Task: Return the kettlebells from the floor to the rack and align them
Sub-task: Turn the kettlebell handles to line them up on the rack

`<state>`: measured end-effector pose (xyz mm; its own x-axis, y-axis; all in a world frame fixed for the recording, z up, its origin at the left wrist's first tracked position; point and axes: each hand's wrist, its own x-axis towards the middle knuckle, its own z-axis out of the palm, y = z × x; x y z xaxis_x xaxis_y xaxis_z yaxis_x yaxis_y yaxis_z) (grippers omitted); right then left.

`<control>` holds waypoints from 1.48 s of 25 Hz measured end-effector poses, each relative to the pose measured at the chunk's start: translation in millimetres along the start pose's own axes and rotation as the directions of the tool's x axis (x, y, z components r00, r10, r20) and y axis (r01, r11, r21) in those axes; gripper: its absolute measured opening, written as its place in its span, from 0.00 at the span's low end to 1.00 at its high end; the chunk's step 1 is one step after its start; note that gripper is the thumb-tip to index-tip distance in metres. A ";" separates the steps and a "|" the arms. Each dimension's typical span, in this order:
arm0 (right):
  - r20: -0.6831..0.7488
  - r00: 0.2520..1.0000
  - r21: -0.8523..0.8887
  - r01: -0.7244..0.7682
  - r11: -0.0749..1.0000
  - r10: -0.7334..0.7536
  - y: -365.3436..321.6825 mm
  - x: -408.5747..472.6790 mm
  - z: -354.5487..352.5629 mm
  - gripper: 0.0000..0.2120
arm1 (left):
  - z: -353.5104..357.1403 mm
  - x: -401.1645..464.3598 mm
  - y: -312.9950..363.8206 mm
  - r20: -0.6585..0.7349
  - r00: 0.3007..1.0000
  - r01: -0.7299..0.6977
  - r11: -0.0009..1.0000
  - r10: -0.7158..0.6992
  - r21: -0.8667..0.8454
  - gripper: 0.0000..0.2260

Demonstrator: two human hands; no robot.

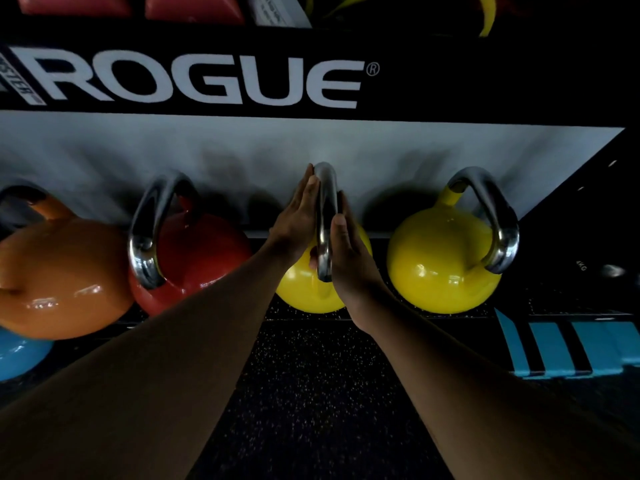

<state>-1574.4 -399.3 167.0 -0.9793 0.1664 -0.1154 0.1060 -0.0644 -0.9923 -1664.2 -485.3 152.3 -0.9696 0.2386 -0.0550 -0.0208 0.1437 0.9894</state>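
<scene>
A yellow kettlebell point(304, 289) with a steel handle point(325, 216) stands on the rack's lower shelf point(311, 315), in the middle of the row. My left hand point(294, 216) lies flat against the handle's left side, fingers straight. My right hand point(349, 251) presses flat on the handle's right side. The handle is pinched between both palms. To its right stands a second yellow kettlebell point(440, 261), its handle turned to the right. On the left are a red kettlebell point(197, 261) and an orange kettlebell point(62, 282).
A black rack beam with white ROGUE lettering point(207, 81) runs overhead. A blue kettlebell point(17, 355) sits low at the far left. A blue-and-black striped item point(561, 348) lies at the lower right. Speckled black rubber floor point(311, 393) spreads below the shelf.
</scene>
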 end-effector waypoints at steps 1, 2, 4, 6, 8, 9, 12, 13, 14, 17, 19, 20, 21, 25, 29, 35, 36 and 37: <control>-0.010 1.000 -0.019 0.007 1.000 -0.008 1.0 -0.1 -0.4 0.27 | -0.4 -0.4 -0.4 0.002 1.000 -0.004 1.000 0.004 0.001 0.30; -0.015 1.000 -0.027 0.011 1.000 -0.012 0.7 -0.5 0.0 0.28 | -1.0 -1.4 0.1 0.006 1.000 -0.001 1.000 0.001 0.004 0.30; -0.024 1.000 -0.035 0.018 0.999 -0.019 1.2 -1.4 0.1 0.27 | -1.1 -2.8 1.1 0.009 1.000 0.013 1.000 -0.013 0.007 0.29; -0.024 0.999 -0.027 0.021 0.999 -0.022 0.1 -2.3 -0.6 0.25 | -0.8 -3.6 1.3 0.002 1.000 0.017 1.000 -0.017 0.001 0.27; -0.009 1.000 -0.035 0.029 0.999 -0.029 -0.2 -3.1 -1.5 0.25 | -1.8 -3.2 0.3 0.008 1.000 0.015 1.000 -0.016 0.006 0.26; -0.005 1.000 -0.042 0.026 0.999 -0.027 -0.1 -3.5 -1.7 0.24 | -2.0 -3.0 -0.2 0.013 1.000 0.017 1.000 -0.017 0.010 0.26; -0.009 1.000 -0.060 0.023 0.998 -0.024 0.7 -2.6 -1.5 0.27 | -0.4 -5.6 4.8 0.011 0.999 0.030 1.000 -0.030 0.011 0.26; -0.012 1.000 -0.066 0.021 0.998 -0.021 1.5 -2.0 -1.9 0.29 | -0.7 -6.0 7.3 0.002 1.000 0.030 0.999 -0.030 0.011 0.27; -0.011 1.000 -0.068 0.018 0.998 -0.019 1.8 -1.9 -2.5 0.31 | -0.9 -6.4 8.8 -0.005 0.999 0.040 0.999 -0.040 0.012 0.28; -0.007 1.000 -0.089 0.006 0.996 -0.006 2.5 -2.1 -3.4 0.32 | -0.8 -9.0 10.7 0.003 1.000 0.003 0.999 -0.003 0.035 0.29; -0.002 1.000 -0.145 0.012 0.989 -0.012 0.8 -0.8 -4.0 0.33 | -5.1 -11.0 16.9 0.018 1.000 -0.018 0.991 0.016 0.131 0.25; 0.013 1.000 -0.196 0.024 0.980 -0.022 -1.2 0.4 -6.0 0.33 | -8.3 -13.2 23.0 0.014 1.000 -0.024 0.976 0.022 0.218 0.24; 0.040 0.999 -0.264 0.037 0.964 -0.028 -7.0 0.9 -8.9 0.32 | -12.6 -13.4 27.7 0.010 0.999 -0.045 0.949 0.044 0.313 0.23; 0.086 0.996 -0.594 0.042 0.803 0.011 -37.3 4.3 -37.7 0.26 | -25.0 -19.1 46.8 0.087 0.974 -0.217 0.768 0.207 0.602 0.20; 0.096 0.987 -0.810 0.154 0.566 -0.130 -58.5 5.5 -78.3 0.14 | -21.5 -41.8 76.7 0.151 0.939 -0.313 0.584 0.310 0.749 0.19; 0.170 0.943 -0.845 0.289 0.449 -0.286 -89.6 -22.0 -125.5 0.07 | -6.3 -92.6 117.4 0.288 0.913 -0.378 0.339 0.287 0.862 0.13; 0.186 0.937 -0.850 0.305 0.429 -0.296 -101.5 -38.2 -135.3 0.07 | 2.2 -109.7 132.8 0.309 0.907 -0.390 0.292 0.286 0.873 0.13; 0.191 0.940 -0.860 0.300 0.413 -0.283 -104.7 -43.9 -135.6 0.07 | 2.6 -114.7 136.9 0.326 0.903 -0.400 0.267 0.280 0.877 0.13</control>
<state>-1519.2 -266.4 269.9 -0.9833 -0.0138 0.1813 -0.1013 0.8696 -0.4832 -1555.2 -490.5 293.7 -0.8016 0.5692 0.1830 0.5959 0.7852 0.1685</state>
